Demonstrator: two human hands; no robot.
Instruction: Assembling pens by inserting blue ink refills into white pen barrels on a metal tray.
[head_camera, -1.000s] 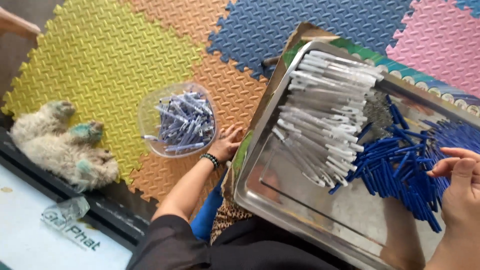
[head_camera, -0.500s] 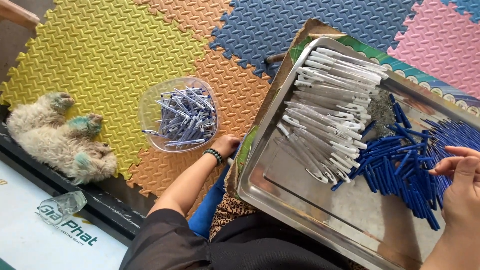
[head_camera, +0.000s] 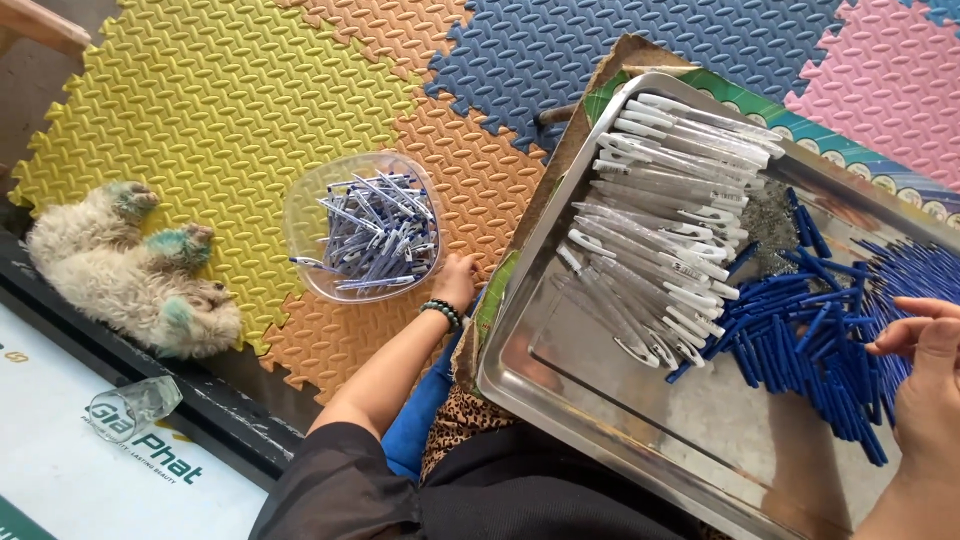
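Underfoot, four colours of foam floor mat show: yellow, orange, blue, pink. One steel tray holds two heaps, white pen barrels lying mostly left-to-right, blue pen parts more scattered. One clear bowl sits just beside the left hand, grip unclear. Right hand, fingers loosely apart, rests over the blue pieces.
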